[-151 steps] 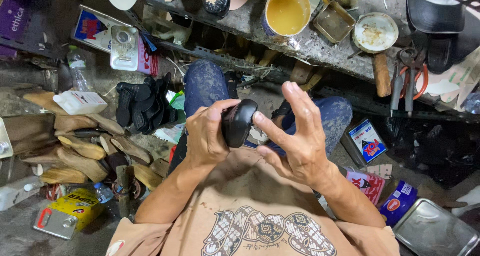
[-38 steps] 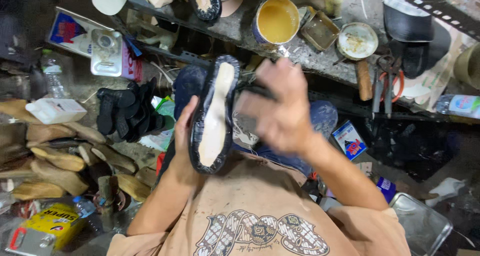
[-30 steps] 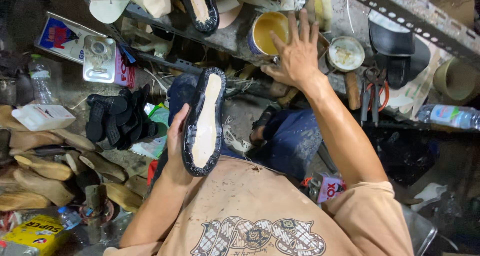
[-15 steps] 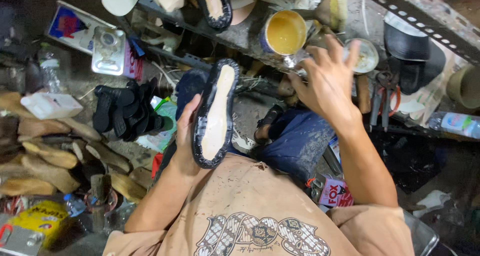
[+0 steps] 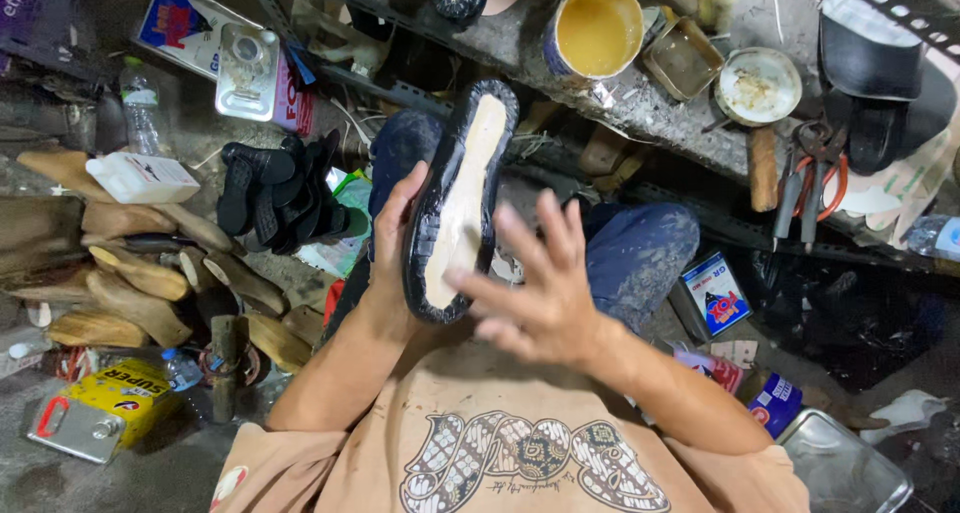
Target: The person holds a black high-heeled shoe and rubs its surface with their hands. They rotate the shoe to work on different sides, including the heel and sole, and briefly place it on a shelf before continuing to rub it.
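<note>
Two hands busy: left hand (image 5: pixel 395 235) gripping black shoe (image 5: pixel 458 198) sole-up, right hand (image 5: pixel 545 298) spread wide, empty, fingers reaching pale insole; looks like a glue-smearing step.

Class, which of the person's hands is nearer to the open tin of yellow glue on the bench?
Left. The left hand grips the shoe just below the glue tin; the right hand, empty, is lower, nearer the body.
</note>
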